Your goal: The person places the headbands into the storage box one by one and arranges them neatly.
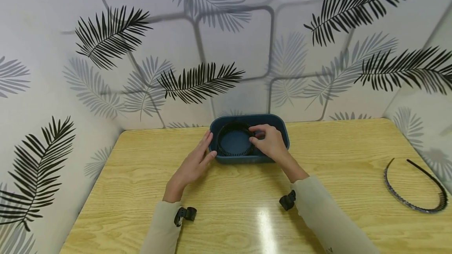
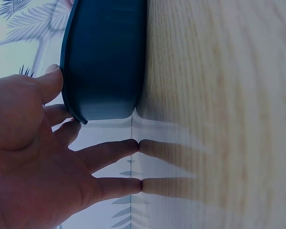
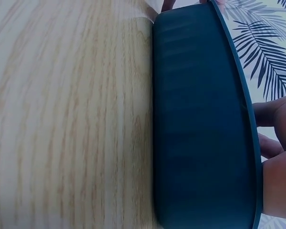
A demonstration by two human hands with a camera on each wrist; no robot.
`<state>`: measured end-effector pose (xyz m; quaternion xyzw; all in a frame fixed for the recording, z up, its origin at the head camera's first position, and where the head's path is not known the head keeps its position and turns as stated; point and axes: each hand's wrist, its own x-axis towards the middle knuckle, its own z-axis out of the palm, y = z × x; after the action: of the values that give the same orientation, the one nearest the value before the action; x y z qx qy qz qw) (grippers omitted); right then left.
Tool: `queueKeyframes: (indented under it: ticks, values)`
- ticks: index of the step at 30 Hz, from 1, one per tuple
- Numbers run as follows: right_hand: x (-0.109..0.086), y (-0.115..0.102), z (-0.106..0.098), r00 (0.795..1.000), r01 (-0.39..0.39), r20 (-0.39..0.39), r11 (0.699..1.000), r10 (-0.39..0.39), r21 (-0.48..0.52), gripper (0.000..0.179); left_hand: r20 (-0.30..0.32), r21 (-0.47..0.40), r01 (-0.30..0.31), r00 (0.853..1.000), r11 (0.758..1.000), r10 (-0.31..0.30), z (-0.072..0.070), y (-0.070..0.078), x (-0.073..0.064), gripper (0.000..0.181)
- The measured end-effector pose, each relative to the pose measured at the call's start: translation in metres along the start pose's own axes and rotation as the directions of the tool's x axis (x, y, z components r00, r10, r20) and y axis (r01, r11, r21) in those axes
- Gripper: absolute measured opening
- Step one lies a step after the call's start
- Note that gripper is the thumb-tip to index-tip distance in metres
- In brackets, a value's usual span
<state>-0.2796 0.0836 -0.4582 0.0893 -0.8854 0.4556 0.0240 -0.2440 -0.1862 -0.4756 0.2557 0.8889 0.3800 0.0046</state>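
Note:
A dark blue oblong bin (image 1: 248, 160) stands on the table against the wall. Inside its left part lies a black toothed headband (image 1: 234, 155), curved like a ring. My right hand (image 1: 270, 142) reaches into the bin and pinches the headband's right side between thumb and fingers; in the right wrist view the bin wall (image 3: 205, 119) hides the fingertips. At the bin's left end is my left hand (image 1: 192, 164), its fingers extended. The left wrist view has the thumb (image 2: 51, 83) at the rim, two fingers around the corner, and the other two fingertips down on the table.
Another headband (image 1: 413, 208), dark with a glittery band, lies at the right of the wooden table (image 1: 141, 191). A leaf-patterned wall covering (image 1: 243, 97) rises close behind the bin and along both sides. Each sleeve carries a small black wrist camera (image 1: 287, 201).

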Motion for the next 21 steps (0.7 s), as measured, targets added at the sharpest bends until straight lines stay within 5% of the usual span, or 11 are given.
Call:
queueKeyframes:
  ticks: [10,21]
  values:
    - [-0.004,0.001,-0.011,0.999,0.030,-0.019,0.997,-0.029,0.071,0.029,-0.002,0.001,-0.004,1.000,1.000,0.004,0.000,0.001,0.000,0.061]
    - [-0.020,0.004,-0.032,0.998,0.062,0.000,0.956,-0.065,0.286,0.033,-0.003,0.005,0.003,1.000,1.000,-0.003,0.001,-0.001,0.000,0.060]
